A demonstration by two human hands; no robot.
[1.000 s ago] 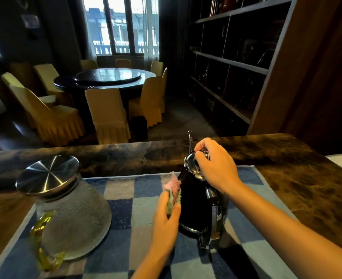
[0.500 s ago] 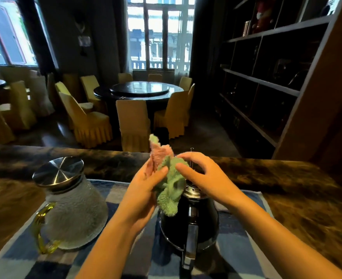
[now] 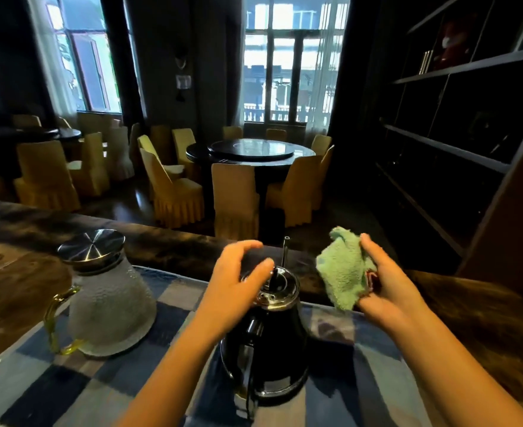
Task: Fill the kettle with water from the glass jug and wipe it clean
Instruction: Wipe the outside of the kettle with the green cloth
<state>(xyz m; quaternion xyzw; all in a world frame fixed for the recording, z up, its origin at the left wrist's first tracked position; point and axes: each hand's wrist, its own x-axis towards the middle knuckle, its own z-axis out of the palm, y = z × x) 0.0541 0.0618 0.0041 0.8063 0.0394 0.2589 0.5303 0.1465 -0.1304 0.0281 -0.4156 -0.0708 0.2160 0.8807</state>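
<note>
Restaurant dining rm: round tables (image 3: 251, 151) w/ covered chairs (image 3: 235, 198), marble counter (image 3: 161, 248).

Left hand (image 3: 238, 282) on kettle (image 3: 269, 343) lid; right hand (image 3: 386, 285) grips green cloth (image 3: 341, 272).
</note>
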